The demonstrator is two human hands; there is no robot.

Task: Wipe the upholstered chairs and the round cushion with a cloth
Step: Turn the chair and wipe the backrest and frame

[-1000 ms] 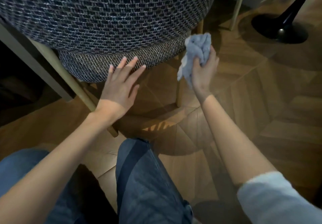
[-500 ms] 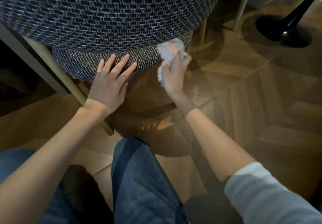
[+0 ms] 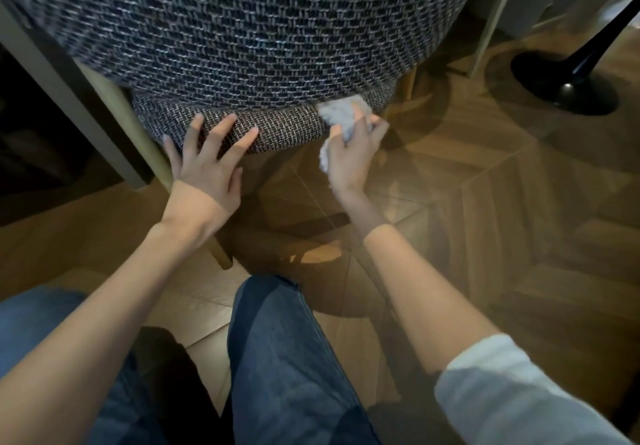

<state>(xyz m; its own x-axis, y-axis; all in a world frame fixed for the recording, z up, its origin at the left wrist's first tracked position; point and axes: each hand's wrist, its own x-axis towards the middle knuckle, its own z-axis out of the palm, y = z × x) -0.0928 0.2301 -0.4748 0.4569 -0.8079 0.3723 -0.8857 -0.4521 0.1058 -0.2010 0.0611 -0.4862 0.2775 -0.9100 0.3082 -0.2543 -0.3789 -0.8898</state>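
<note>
Found crumpled pale grey cloth bunched in curled fingers of right hand and pressed against lower seat edge of dark blue-and-white woven upholstered chair, with left hand laid flat just beside, fingers spread straight, gripping nothing, above herringbone wood floor.

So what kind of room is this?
Probably a dining or sitting area, in a home or café: a tweed upholstered chair on wooden legs, a herringbone wood floor, and a black pedestal base.

No readable text, apparently.
</note>
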